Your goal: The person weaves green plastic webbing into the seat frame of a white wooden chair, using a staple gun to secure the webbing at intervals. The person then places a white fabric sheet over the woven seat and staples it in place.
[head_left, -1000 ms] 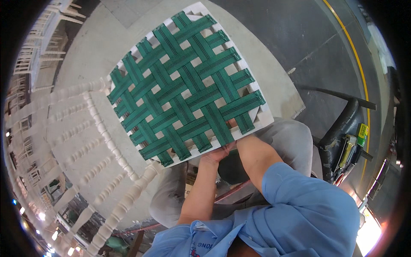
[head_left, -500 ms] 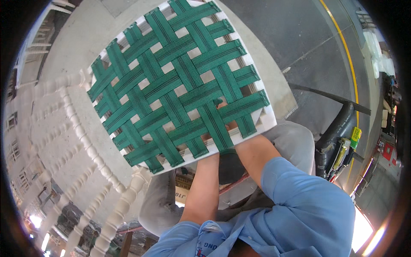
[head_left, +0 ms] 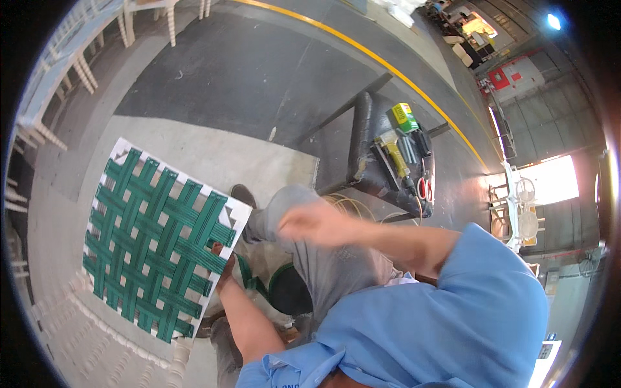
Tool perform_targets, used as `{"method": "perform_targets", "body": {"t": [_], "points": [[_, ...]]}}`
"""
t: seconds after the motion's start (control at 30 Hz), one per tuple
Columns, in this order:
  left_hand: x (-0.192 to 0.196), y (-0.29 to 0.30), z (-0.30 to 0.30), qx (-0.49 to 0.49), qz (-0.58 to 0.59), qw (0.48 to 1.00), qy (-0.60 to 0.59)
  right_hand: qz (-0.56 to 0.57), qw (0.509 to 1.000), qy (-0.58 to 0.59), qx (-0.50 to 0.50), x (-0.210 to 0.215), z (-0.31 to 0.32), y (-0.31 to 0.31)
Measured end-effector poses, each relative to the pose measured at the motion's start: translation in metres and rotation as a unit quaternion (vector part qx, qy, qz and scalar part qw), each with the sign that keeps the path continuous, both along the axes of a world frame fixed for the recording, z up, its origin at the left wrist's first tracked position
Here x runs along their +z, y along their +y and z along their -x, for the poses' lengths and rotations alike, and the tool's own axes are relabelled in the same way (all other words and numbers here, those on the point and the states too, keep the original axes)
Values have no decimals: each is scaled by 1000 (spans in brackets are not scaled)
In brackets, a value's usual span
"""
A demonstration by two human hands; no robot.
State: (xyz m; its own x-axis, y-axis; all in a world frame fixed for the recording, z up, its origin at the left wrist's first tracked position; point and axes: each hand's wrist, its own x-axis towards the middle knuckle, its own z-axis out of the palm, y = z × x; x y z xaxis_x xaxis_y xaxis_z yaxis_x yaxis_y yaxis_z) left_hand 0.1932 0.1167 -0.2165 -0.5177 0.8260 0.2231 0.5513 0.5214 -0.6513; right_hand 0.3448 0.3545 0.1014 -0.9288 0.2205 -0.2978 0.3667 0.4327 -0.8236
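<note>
A white chair frame carries a seat of woven green webbing, on the left of the view. My left hand is at the seat's near edge, partly under it, with a bit of finger showing through a gap in the weave. Its other fingers are hidden, so its grip cannot be read. Beside that hand a loose green strap hangs toward a dark green roll of webbing between my legs. My right hand is in the air over my right knee, away from the seat, its fingers smeared by motion.
At my right stands a black padded stool. On it lie a yellow-and-black tool, a green-and-yellow box and red-handled scissors. White turned spindles reach out at lower left. More white chairs stand at far left.
My right hand has come out from beneath the seat and swung right. My left hand stays at the seat edge. The view has turned right, bringing the stool closer to the middle.
</note>
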Motion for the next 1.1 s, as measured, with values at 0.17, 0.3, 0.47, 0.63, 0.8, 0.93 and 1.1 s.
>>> {"method": "perform_targets", "body": {"t": [0.17, 0.3, 0.47, 0.63, 0.8, 0.93, 1.1], "points": [[18, 19, -1, -54, -117, 985, 118, -344, 846, -155, -377, 9, -135, 220], [19, 23, -8, -18, -253, 882, -397, -318, 820, -344, -329, -25, -195, 293], [-8, 7, -18, 111, -393, 779, -476, -208, 870, -241, -377, -48, -179, 302], [8, 17, -11, 149, -759, -74, -629, -143, 916, -89, -364, -8, -159, 260], [17, 14, -9, 97, -751, -322, -568, -82, 948, -82, -298, 74, -76, 159], [23, 17, -11, 67, -742, -368, -555, 34, 969, -94, -225, 99, -9, 32], [27, 18, -12, 49, -733, -394, -552, 142, 978, -149, -45, 30, 44, -68]]}}
